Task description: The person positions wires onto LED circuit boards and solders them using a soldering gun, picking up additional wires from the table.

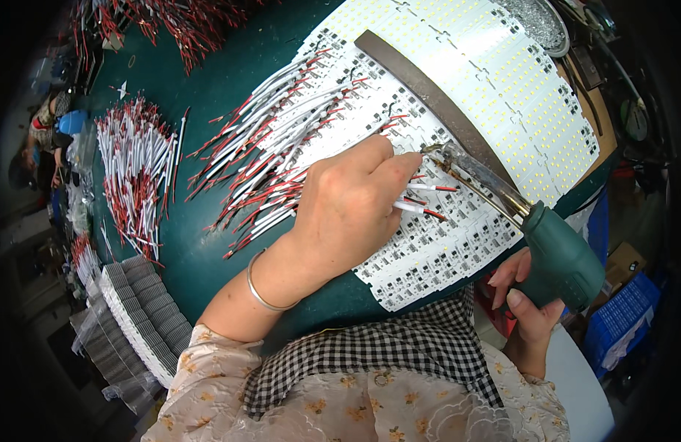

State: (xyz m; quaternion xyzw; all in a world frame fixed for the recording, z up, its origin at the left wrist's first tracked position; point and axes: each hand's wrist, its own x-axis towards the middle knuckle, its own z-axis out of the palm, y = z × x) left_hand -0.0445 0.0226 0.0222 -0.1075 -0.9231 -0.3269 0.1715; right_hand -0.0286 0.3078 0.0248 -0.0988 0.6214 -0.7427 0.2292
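Note:
My left hand reaches over a panel of small white circuit boards, its fingers closed and pinched. White-sleeved wires with red and black ends stick out from beneath its curled fingers; the fingertips hide the exact grip. My right hand is wrapped around the handle of a green soldering gun. The gun's metal tip and thin feed tube point left, close to my left fingertips over the boards. Rows of similar wires lie across the panel's left part, ends on the boards.
A curved dark bar lies across the boards. Beyond it spread panels dotted with yellow LEDs. Bundles of loose wires rest on the green table. Stacked grey-and-white parts stand at left; a blue crate is at right.

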